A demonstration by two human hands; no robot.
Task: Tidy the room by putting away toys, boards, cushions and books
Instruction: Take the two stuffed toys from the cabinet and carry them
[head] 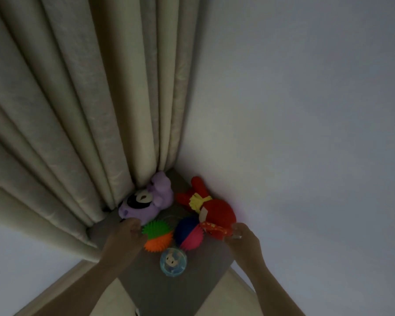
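Toys sit on a grey surface (160,290) in a corner. A purple plush (146,201) lies against the curtain. A red plush doll (211,208) lies by the wall. In front of them are a spiky green-and-orange ball (158,236), a blue-and-pink ball (188,232) and a clear blue ball (173,261). My left hand (127,236) has curled fingers touching the edge of the purple plush and the spiky ball. My right hand (243,238) pinches the lower end of the red doll, with a small clear object at its fingertips.
A beige pleated curtain (89,110) hangs on the left down to the surface. A plain white wall (294,110) closes the right side. Pale floor or furniture edges (235,293) flank the grey surface below.
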